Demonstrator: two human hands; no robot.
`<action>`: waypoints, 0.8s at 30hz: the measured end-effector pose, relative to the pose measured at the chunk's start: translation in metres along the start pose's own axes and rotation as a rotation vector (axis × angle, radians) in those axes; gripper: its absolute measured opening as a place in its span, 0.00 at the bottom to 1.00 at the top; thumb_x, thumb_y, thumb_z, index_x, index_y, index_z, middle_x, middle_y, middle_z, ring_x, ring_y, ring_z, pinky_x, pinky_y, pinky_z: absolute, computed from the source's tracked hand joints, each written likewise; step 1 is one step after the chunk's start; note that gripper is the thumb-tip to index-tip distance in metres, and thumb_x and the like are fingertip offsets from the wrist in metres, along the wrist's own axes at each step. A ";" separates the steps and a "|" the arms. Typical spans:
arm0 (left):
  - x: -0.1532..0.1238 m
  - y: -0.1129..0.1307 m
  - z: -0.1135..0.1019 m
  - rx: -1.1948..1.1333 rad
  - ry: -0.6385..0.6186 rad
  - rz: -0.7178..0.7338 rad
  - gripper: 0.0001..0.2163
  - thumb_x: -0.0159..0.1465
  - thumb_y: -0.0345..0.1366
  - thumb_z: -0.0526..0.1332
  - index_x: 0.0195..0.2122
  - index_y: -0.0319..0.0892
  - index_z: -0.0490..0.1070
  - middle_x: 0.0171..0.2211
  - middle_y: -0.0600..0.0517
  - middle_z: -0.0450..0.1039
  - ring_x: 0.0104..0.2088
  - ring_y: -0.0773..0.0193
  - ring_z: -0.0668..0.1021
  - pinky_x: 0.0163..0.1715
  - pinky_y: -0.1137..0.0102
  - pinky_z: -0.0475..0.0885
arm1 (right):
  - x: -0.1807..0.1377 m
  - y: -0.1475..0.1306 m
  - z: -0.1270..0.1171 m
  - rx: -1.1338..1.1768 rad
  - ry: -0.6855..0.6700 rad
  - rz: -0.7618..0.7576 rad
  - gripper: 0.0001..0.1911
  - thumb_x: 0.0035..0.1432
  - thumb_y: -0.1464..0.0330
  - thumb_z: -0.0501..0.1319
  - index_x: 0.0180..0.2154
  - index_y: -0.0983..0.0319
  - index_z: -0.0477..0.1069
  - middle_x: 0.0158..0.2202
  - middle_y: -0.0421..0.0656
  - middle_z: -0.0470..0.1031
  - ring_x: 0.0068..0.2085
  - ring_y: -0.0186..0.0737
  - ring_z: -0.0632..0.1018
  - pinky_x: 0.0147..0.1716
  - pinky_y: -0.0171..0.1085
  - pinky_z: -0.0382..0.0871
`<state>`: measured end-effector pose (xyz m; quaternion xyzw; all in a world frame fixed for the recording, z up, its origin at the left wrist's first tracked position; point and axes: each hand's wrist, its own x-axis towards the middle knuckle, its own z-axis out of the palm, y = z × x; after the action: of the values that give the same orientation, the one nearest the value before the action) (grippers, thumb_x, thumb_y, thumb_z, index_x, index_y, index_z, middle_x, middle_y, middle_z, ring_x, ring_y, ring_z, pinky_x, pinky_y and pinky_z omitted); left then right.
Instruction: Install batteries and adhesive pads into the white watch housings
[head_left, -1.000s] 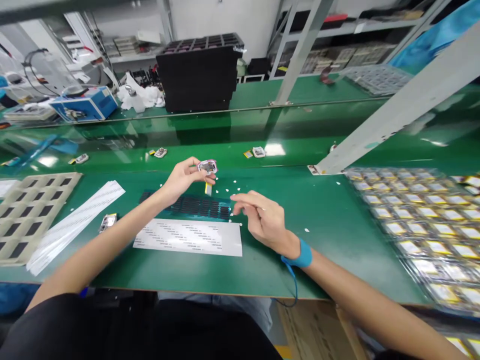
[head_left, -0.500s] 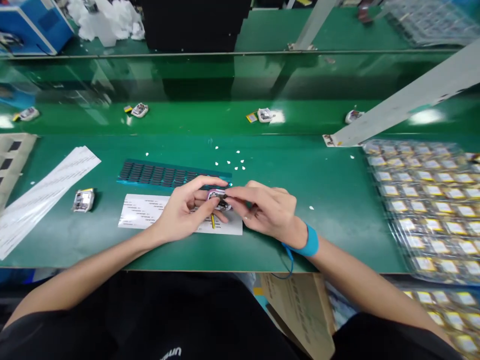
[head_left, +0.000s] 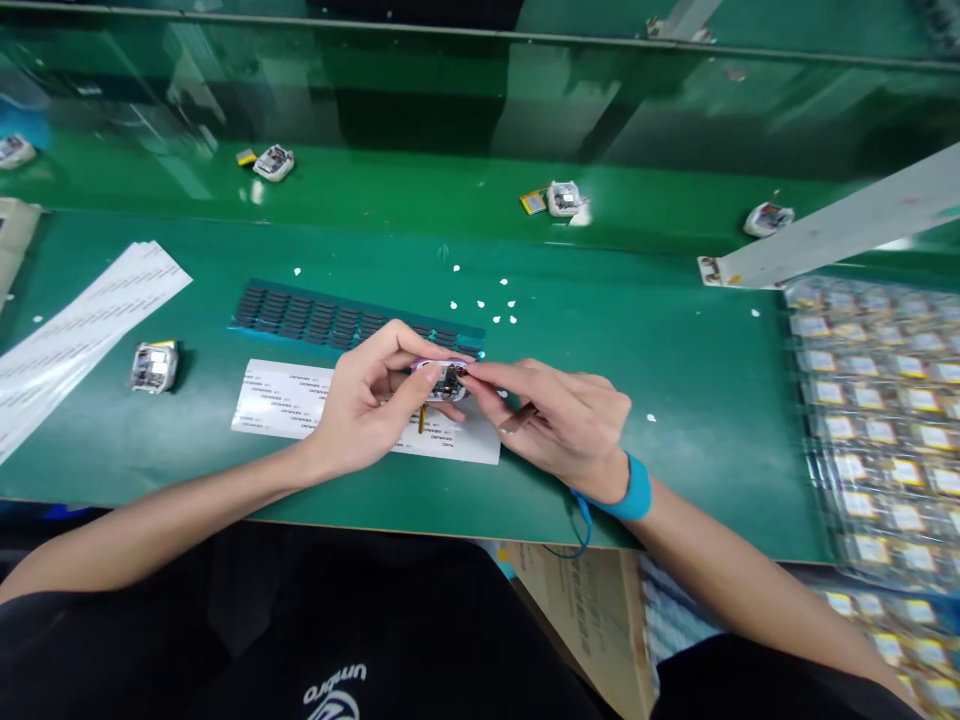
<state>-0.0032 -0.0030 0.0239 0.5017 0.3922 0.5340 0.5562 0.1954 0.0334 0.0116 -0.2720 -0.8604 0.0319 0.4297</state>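
My left hand [head_left: 369, 405] holds a small pink-rimmed electronic module [head_left: 442, 379] just above a white label sheet [head_left: 296, 400] on the green bench. A thin yellow strip hangs below the module. My right hand [head_left: 559, 425], with a blue wrist strap [head_left: 630, 495], pinches at the module's right edge with thumb and forefinger. A blue strip of small black pads [head_left: 330, 322] lies just beyond both hands. White paper bits [head_left: 484, 300] are scattered behind it.
Another module [head_left: 153, 366] lies at the left near stacked white sheets [head_left: 82, 325]. Three more modules [head_left: 274, 161] [head_left: 564, 198] [head_left: 768, 217] sit on the conveyor belt beyond. Trays of yellow-labelled parts [head_left: 885, 420] fill the right side. A grey metal bar [head_left: 840, 225] slants in above them.
My left hand brought the module from up near the belt down over the label sheet, and my right hand closed in on it. The camera tilted downward.
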 end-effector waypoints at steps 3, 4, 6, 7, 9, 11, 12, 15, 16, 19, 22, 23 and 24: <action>0.001 -0.002 -0.001 0.020 0.026 0.030 0.08 0.71 0.39 0.67 0.42 0.40 0.72 0.43 0.46 0.86 0.35 0.62 0.88 0.35 0.69 0.88 | -0.001 0.000 0.003 0.034 0.004 0.026 0.07 0.69 0.75 0.68 0.47 0.61 0.76 0.35 0.37 0.85 0.29 0.29 0.83 0.26 0.29 0.71; 0.001 -0.002 -0.002 0.023 0.036 0.046 0.08 0.71 0.38 0.67 0.42 0.40 0.73 0.42 0.47 0.86 0.35 0.62 0.88 0.34 0.69 0.88 | -0.001 0.001 0.004 0.054 0.006 0.041 0.06 0.70 0.75 0.67 0.47 0.61 0.75 0.36 0.37 0.85 0.30 0.30 0.83 0.26 0.29 0.71; 0.001 -0.003 -0.003 0.033 0.049 0.071 0.06 0.70 0.35 0.68 0.41 0.40 0.73 0.40 0.48 0.85 0.32 0.63 0.88 0.31 0.71 0.87 | -0.001 0.003 0.007 0.084 0.003 0.056 0.06 0.70 0.76 0.66 0.46 0.61 0.75 0.37 0.37 0.85 0.33 0.30 0.84 0.26 0.29 0.71; 0.002 -0.002 -0.004 0.045 0.053 0.081 0.05 0.70 0.34 0.68 0.41 0.40 0.74 0.39 0.49 0.85 0.30 0.64 0.87 0.28 0.72 0.86 | -0.001 0.004 0.007 0.092 0.003 0.053 0.07 0.70 0.78 0.65 0.45 0.61 0.75 0.38 0.38 0.85 0.34 0.31 0.84 0.26 0.29 0.71; 0.002 -0.001 -0.006 0.097 0.057 0.099 0.04 0.70 0.33 0.68 0.41 0.40 0.74 0.39 0.49 0.84 0.25 0.66 0.86 0.25 0.74 0.84 | -0.001 0.007 0.007 0.101 0.002 0.037 0.09 0.70 0.80 0.61 0.45 0.61 0.75 0.39 0.39 0.85 0.36 0.31 0.85 0.28 0.29 0.72; 0.001 0.000 -0.006 0.165 0.068 0.120 0.04 0.70 0.33 0.68 0.41 0.40 0.74 0.39 0.49 0.84 0.24 0.67 0.85 0.25 0.74 0.83 | -0.001 0.009 0.006 0.109 -0.010 0.029 0.11 0.69 0.82 0.59 0.45 0.61 0.74 0.40 0.39 0.85 0.38 0.32 0.85 0.28 0.29 0.72; 0.001 0.000 -0.007 0.195 0.074 0.127 0.04 0.70 0.34 0.67 0.42 0.40 0.74 0.39 0.49 0.84 0.25 0.67 0.85 0.26 0.74 0.84 | -0.001 0.009 0.006 0.113 -0.020 0.027 0.12 0.69 0.82 0.59 0.45 0.61 0.74 0.40 0.39 0.85 0.39 0.32 0.85 0.28 0.29 0.72; 0.001 0.001 -0.007 0.265 0.081 0.118 0.05 0.70 0.34 0.67 0.43 0.40 0.75 0.40 0.49 0.84 0.28 0.66 0.86 0.27 0.74 0.84 | -0.001 0.009 0.005 0.117 -0.033 0.028 0.13 0.67 0.82 0.59 0.45 0.61 0.74 0.40 0.39 0.84 0.39 0.32 0.84 0.26 0.29 0.70; 0.002 0.002 -0.006 0.289 0.065 0.103 0.04 0.69 0.34 0.67 0.43 0.40 0.76 0.40 0.50 0.84 0.28 0.66 0.86 0.27 0.75 0.83 | -0.001 0.008 0.005 0.118 -0.028 0.032 0.13 0.67 0.82 0.59 0.45 0.61 0.74 0.39 0.38 0.84 0.37 0.32 0.84 0.26 0.29 0.70; 0.002 0.002 -0.006 0.329 -0.019 0.028 0.05 0.68 0.31 0.66 0.43 0.40 0.80 0.38 0.51 0.84 0.28 0.66 0.86 0.30 0.76 0.83 | 0.000 0.007 0.005 0.109 -0.024 0.056 0.10 0.69 0.81 0.61 0.44 0.60 0.72 0.37 0.38 0.83 0.35 0.32 0.82 0.25 0.30 0.69; 0.003 0.004 -0.005 0.258 -0.083 -0.088 0.05 0.67 0.32 0.65 0.41 0.39 0.80 0.35 0.51 0.84 0.26 0.64 0.86 0.27 0.75 0.82 | 0.002 0.007 0.004 0.107 -0.017 0.062 0.07 0.70 0.77 0.64 0.46 0.60 0.72 0.38 0.40 0.81 0.36 0.34 0.81 0.29 0.31 0.72; 0.003 0.005 -0.005 0.225 -0.097 -0.126 0.05 0.67 0.32 0.65 0.41 0.39 0.80 0.33 0.51 0.84 0.25 0.63 0.86 0.26 0.75 0.81 | 0.002 0.007 0.003 0.112 -0.017 0.056 0.06 0.71 0.75 0.64 0.46 0.60 0.72 0.39 0.41 0.81 0.37 0.35 0.81 0.31 0.32 0.73; 0.004 0.006 -0.005 0.194 -0.110 -0.158 0.05 0.67 0.33 0.65 0.40 0.39 0.80 0.32 0.52 0.83 0.24 0.62 0.86 0.23 0.75 0.79 | 0.002 0.008 0.002 0.119 -0.028 0.049 0.05 0.71 0.74 0.64 0.47 0.60 0.73 0.39 0.41 0.80 0.37 0.35 0.81 0.31 0.33 0.74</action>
<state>-0.0084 0.0008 0.0288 0.5491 0.4491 0.4196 0.5663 0.1961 0.0414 0.0090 -0.2665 -0.8559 0.0973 0.4323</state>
